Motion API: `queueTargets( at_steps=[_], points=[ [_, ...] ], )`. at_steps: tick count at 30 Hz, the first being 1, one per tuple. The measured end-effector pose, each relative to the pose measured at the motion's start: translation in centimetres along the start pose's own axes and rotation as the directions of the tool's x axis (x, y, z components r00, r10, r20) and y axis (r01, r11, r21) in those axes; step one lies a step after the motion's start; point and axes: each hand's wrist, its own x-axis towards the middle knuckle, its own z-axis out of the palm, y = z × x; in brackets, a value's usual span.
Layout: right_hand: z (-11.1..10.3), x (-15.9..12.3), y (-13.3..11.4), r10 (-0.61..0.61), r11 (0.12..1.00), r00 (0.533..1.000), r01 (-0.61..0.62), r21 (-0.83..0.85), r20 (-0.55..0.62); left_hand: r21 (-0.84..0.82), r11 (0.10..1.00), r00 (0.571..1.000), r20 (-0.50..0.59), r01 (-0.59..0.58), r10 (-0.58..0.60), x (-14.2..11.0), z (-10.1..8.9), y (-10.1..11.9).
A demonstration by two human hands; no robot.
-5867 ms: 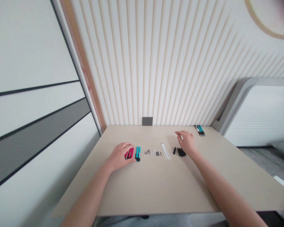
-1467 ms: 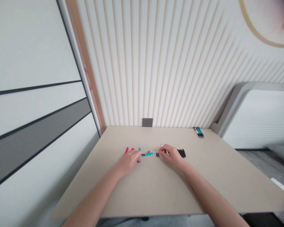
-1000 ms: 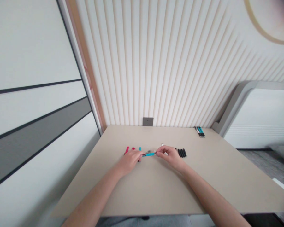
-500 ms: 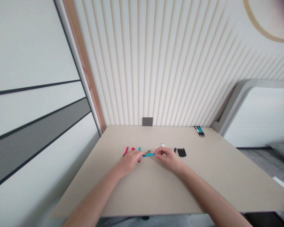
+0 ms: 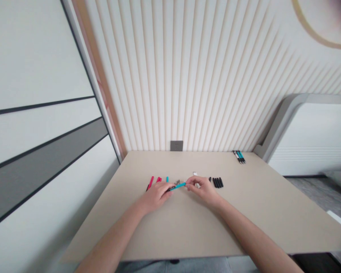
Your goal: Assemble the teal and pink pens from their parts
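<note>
A blue pen barrel [image 5: 178,186] with a dark end is held between my two hands, just above the table. My left hand [image 5: 157,195] is closed around its dark left end. The fingertips of my right hand [image 5: 201,188] pinch its right tip. Just behind the barrel lie small metallic pieces [image 5: 177,182], too small to make out. Red pen parts [image 5: 151,182] and another blue tube [image 5: 167,179] lie beyond my left hand. White pieces [image 5: 195,173] show behind my right hand, partly hidden by it.
Several short black tubes [image 5: 218,182] lie in a row right of my right hand. A group of blue, white and black pens [image 5: 239,157] lies at the table's back right. The beige table [image 5: 187,227] meets a ribbed wall with a dark socket [image 5: 176,146].
The barrel has tilted, its left end now lower and nearer to me. My left hand has turned slightly and its fingers have shifted along the dark end. My right hand is nearly still.
</note>
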Motion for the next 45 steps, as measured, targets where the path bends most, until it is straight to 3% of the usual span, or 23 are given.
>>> queueTargets(
  at_steps=[4,7,11,14,24,29,36,45],
  points=[
    [-0.8,0.2,0.6,-0.027,0.996,0.998,0.021,-0.092,-0.062,0.05,0.998,0.993,-0.116,0.03,-0.024,0.2,0.1,-0.5],
    [-2.2,0.4,1.3,-0.048,0.964,0.991,0.014,-0.264,-0.122,0.074,0.992,0.965,-0.249,0.098,-0.077,0.3,0.0,-1.1],
    [-3.6,0.3,2.1,-0.052,0.853,0.996,0.005,-0.522,-0.076,0.073,0.987,0.939,-0.324,0.143,-0.112,0.3,-0.3,-1.7],
    [-3.5,0.2,2.2,-0.022,0.789,1.0,0.017,-0.615,-0.001,0.075,0.989,0.939,-0.33,0.131,-0.099,0.3,-0.5,-1.8],
    [-2.4,0.2,1.8,0.001,0.764,0.997,0.048,-0.644,0.076,0.06,0.989,0.928,-0.358,0.134,-0.104,0.4,-1.0,-1.7],
    [-1.8,0.0,1.2,-0.105,0.767,0.993,0.116,-0.632,0.055,0.06,0.99,0.94,-0.327,0.125,-0.099,0.5,-0.9,-1.6],
    [0.6,0.1,0.0,-0.235,0.711,0.969,0.221,-0.667,0.071,0.088,0.987,0.947,-0.304,0.134,-0.101,0.5,-0.6,-1.8],
    [1.6,0.8,0.6,-0.337,0.661,0.939,0.288,-0.693,0.069,0.118,0.985,0.953,-0.29,0.122,-0.084,0.5,-0.5,-1.8]
  ],
)
